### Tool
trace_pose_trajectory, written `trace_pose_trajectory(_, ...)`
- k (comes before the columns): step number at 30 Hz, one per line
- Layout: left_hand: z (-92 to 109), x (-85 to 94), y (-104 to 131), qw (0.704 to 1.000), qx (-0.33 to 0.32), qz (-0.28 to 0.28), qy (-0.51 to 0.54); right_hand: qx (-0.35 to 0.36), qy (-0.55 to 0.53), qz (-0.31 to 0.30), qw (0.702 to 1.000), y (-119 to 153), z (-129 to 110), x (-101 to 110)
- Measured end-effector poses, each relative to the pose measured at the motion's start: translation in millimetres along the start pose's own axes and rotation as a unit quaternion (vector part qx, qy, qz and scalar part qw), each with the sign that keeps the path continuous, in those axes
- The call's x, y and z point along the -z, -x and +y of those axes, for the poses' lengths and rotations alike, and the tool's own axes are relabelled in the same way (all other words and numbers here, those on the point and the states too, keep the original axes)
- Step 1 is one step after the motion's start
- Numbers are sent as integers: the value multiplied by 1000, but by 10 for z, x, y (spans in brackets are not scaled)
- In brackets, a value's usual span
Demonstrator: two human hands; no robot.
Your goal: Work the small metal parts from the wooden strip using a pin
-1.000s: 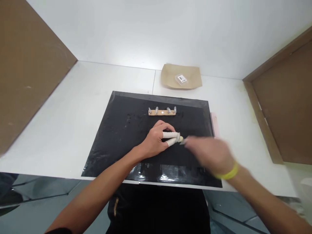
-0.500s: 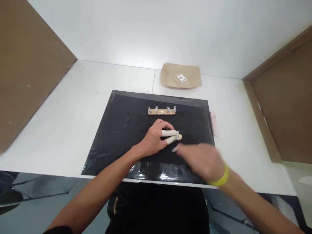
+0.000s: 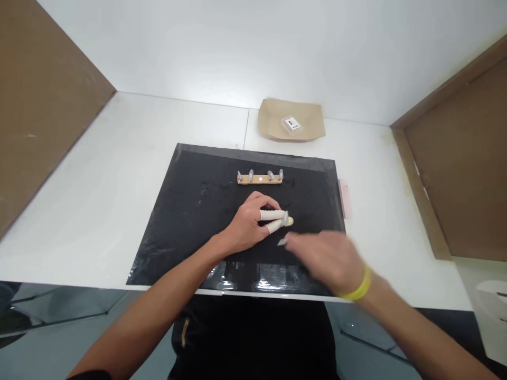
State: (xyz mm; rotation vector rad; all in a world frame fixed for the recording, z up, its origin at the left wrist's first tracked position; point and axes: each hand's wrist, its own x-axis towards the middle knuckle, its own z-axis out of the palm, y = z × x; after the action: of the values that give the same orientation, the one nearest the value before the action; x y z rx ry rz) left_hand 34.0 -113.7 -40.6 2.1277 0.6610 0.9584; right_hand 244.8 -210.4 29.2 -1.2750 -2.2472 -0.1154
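Observation:
White finger covers sit on two fingers of my left hand (image 3: 251, 221), which pinches a small grey piece (image 3: 285, 218) over the black mat (image 3: 198, 211). A small pale yellow round thing (image 3: 290, 221) shows just right of that piece. My right hand (image 3: 327, 258), with a yellow wristband (image 3: 359, 285), is blurred; it is closed on a small thin, pale flat piece (image 3: 282, 241), below and right of my left fingertips. Beyond my hands lies a wooden strip (image 3: 260, 179) with several grey upright pieces and a white dot.
At the back stands a brown paper tray (image 3: 273, 126) with a small clear labelled case (image 3: 292, 124) inside. A pink strip (image 3: 344, 199) lies at the mat's right edge. Brown panels (image 3: 47, 100) bound the white table (image 3: 99, 200) at left and right.
The whole view has shifted slightly, moving the table items a little left and up. Both hands keep nearly the same places and grips.

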Motion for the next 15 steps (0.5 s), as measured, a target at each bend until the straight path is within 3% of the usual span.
trace_pose_trajectory(2,0,-2,3,1000,4,1,1,40,8,25,999,7,-5,-3)
trace_pose_trajectory(5,0,5,7,1000,14,-6,4,-9,76,66,995,11,-6,4)
trace_pose_trajectory(9,2,9,9,1000,25,1,9,118,27,3,993,9,12,15)
trace_pose_trajectory(12,5,7,7,999,36,-5,19,8,112,78,991,22,22,8)
trace_pose_trajectory(13,7,7,6,999,39,-7,21,14,116,85,989,38,13,-3)
trace_pose_trajectory(15,13,12,3,999,40,-7,22,90,23,-3,996,99,-21,-38)
